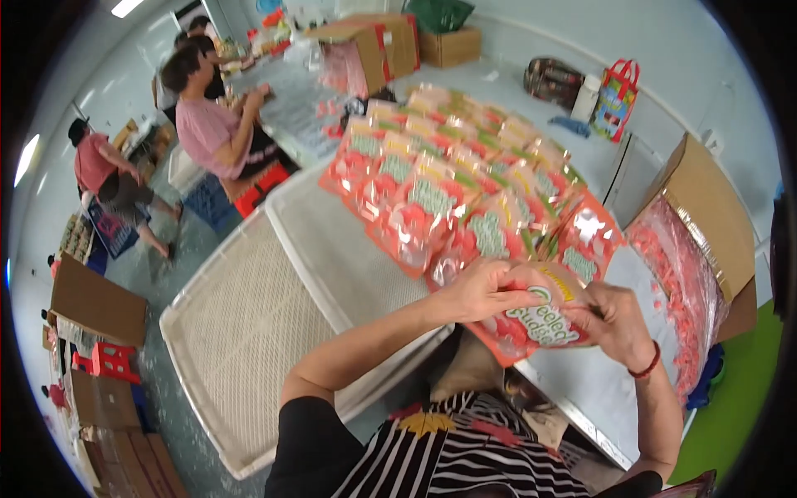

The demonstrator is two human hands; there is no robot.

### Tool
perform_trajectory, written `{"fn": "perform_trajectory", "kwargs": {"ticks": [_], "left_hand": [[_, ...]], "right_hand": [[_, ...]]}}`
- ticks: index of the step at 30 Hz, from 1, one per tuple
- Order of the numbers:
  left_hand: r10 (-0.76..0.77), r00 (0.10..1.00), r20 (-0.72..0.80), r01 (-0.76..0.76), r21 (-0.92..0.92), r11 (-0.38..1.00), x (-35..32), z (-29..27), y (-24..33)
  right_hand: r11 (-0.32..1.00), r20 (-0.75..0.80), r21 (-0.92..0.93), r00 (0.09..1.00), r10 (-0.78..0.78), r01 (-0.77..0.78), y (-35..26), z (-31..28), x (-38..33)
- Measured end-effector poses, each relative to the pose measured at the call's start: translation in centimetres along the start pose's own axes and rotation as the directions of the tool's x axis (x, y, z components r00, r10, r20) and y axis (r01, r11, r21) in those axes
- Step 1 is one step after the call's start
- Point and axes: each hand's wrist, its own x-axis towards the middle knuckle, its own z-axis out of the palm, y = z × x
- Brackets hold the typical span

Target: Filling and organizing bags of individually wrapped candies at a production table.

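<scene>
Between my two hands is a pinkish-red candy pouch (526, 329) with a printed front, tilted over the near edge of the table. The fingers of my left hand (481, 292) are closed on its upper left part. My right hand (616, 325), with a red band at the wrist, pinches its right side. Whether the pouch's top is sealed I cannot tell. Just beyond, several rows of similar filled pouches (423, 199) lie overlapping on the table, the closest ones almost touching the held pouch.
To the right stands an open cardboard box (706, 216) lined with plastic and full of small red wrapped pieces (686, 319). White plastic trays (241, 319) are at my left. Farther back are a carton (365, 50), a colourful bag (617, 104) and a person in pink (212, 133).
</scene>
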Motion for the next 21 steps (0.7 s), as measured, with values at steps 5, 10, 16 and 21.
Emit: {"fn": "perform_trajectory", "kwargs": {"ticks": [5, 10, 16, 21], "left_hand": [[0.293, 0.926, -0.238, -0.277, 0.098, 0.956, -2.5, 2.5, 0.3], [0.28, 0.917, -0.283, -0.289, 0.011, 0.957, -3.9, 3.6, -0.6], [0.27, 0.928, -0.257, -0.291, -0.046, 0.956, -4.8, 4.3, 0.0], [0.228, 0.944, -0.239, -0.213, 0.088, 0.973, -5.3, 3.1, 0.6]], "right_hand": [[1.0, 0.087, 0.017, 0.996, -0.003, 0.002, -1.3, -0.2, 0.0], [0.998, 0.156, 0.012, 0.986, 0.052, -0.054, -1.5, 1.1, -0.7], [0.991, 0.19, 0.053, 0.975, 0.113, -0.125, -2.2, 1.4, -1.2], [0.997, 0.213, 0.036, 0.975, 0.062, -0.071, -2.3, 1.7, -0.9]]}}
